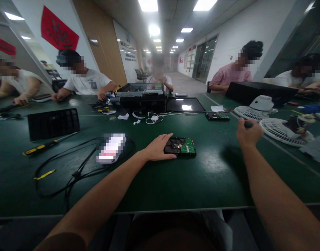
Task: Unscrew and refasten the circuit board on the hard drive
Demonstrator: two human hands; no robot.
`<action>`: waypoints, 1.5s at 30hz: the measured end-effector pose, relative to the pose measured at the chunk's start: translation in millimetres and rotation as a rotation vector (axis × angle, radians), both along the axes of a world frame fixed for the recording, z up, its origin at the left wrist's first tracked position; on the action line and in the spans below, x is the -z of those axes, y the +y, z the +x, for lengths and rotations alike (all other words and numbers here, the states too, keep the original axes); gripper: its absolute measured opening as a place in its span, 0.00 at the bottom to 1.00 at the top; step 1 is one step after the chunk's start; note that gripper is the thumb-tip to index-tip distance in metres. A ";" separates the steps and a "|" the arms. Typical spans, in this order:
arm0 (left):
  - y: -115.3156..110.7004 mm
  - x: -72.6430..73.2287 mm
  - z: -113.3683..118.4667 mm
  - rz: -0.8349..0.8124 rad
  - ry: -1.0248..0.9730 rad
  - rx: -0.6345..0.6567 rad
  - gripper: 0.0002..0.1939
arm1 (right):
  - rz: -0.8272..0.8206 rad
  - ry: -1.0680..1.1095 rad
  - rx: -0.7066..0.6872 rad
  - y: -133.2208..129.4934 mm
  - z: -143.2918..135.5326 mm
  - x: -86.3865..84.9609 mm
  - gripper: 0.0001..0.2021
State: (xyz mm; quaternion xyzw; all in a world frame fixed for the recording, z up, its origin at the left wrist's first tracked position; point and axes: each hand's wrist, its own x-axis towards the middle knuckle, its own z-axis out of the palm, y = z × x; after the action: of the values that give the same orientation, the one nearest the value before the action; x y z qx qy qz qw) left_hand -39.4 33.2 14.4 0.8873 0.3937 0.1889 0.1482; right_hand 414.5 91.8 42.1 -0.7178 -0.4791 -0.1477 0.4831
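Note:
A hard drive (186, 146) lies flat on the green table, its green circuit board facing up. My left hand (160, 147) grips its left end, with the thumb along the near edge and the fingers along the far edge. Raised over the table to the right, my right hand (249, 135) is closed in a fist. From that fist pokes the dark, rounded end of a handle (248, 124); the rest of it is hidden by the fingers.
A phone (111, 148) and black cables (75, 174) lie left, near a yellow-black screwdriver (41, 147) and a dark panel (54, 123). Another circuit-board device (217, 116) sits beyond. White fan parts (282, 131) lie right. Several people sit around the table, behind an opened metal case (141, 92).

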 end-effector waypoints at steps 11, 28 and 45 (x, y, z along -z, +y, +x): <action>-0.1 -1.4 0.6 0.001 0.033 -0.018 0.59 | -0.807 -0.381 -0.036 14.0 -4.8 25.4 0.20; 0.3 -3.4 0.0 -0.002 0.061 -0.010 0.59 | -0.848 -0.381 -0.018 11.1 -20.7 14.8 0.17; -1.3 -2.8 3.2 0.023 -0.007 -0.069 0.57 | -0.429 -0.364 -1.057 -45.2 -132.6 -18.4 0.04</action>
State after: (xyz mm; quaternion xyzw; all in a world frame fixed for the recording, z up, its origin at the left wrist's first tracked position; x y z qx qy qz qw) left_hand -36.2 31.9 17.1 0.8742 0.4214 0.2014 0.1325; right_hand 281.9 46.5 60.5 -0.4268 -0.8655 0.0924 0.2454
